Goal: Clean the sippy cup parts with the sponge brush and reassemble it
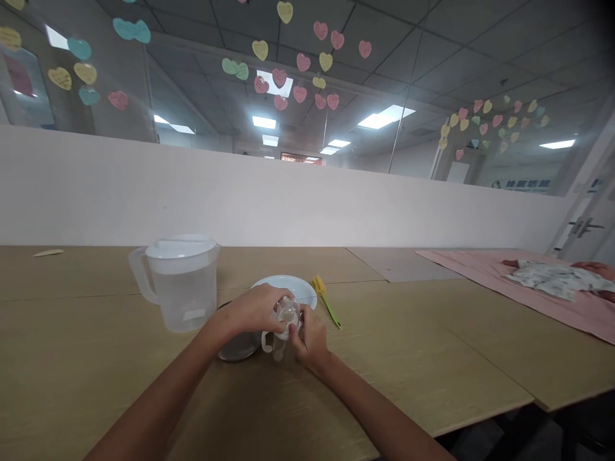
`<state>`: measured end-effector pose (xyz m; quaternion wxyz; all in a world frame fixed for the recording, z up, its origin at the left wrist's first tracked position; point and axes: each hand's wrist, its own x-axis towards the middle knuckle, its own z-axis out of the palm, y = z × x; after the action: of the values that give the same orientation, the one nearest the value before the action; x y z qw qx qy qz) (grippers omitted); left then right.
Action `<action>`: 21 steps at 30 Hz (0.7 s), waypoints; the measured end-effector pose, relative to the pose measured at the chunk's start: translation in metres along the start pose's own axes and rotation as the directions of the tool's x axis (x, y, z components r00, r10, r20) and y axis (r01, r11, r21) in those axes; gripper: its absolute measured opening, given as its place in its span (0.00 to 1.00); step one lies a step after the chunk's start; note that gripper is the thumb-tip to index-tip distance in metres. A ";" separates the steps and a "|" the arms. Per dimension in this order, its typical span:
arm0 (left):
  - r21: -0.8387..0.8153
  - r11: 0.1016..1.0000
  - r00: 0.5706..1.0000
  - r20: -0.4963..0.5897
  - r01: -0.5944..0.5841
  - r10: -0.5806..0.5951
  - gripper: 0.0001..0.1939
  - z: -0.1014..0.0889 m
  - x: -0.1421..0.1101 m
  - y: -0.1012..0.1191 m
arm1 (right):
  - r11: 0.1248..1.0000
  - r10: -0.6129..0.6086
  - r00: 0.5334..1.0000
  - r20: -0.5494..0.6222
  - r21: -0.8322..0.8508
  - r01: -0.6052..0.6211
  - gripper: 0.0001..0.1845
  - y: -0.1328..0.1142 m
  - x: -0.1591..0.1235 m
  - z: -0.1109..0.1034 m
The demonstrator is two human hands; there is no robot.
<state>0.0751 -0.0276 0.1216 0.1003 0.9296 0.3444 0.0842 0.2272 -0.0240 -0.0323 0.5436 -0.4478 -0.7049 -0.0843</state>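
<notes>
A clear baby bottle with whitish side handles is between my hands, just above the near part of the table. My left hand curls over its upper left side, fingers closed on it. From the right, my right hand grips the same bottle, thumb towards me. Fingers cover much of the bottle's middle. Behind it lies a white plate, partly hidden by the hands. A dark round metal tray or pan sits under my left wrist. Right of the plate rests a bottle brush with yellow bristles and a green handle.
A lidded translucent pitcher of clear liquid stands to the left. On the far right, a small figure in a patterned white outfit lies on a pink cloth. A grey mat adjoins it. The white wall bounds the table's back.
</notes>
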 end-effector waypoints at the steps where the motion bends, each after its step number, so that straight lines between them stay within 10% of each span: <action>1: 0.009 1.000 1.000 -0.004 -0.003 0.003 0.19 0.001 0.000 -0.001 | 1.000 0.008 1.000 -0.001 -0.017 -0.008 0.19 0.000 0.000 0.001; 13: 0.012 1.000 0.999 0.050 0.020 -0.020 0.24 0.005 0.003 -0.008 | 0.999 0.037 0.997 0.061 0.015 -0.038 0.18 0.004 0.003 0.006; 21: -0.164 0.986 0.999 0.032 -0.001 0.006 0.45 -0.019 -0.016 -0.018 | 0.989 -0.119 0.993 0.010 0.094 0.117 0.28 0.011 0.010 -0.014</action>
<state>0.0479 -0.0225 0.1339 0.1818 0.9201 0.3329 0.0973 0.2446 -0.0211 -0.0222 0.5523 -0.3802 -0.7375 -0.0800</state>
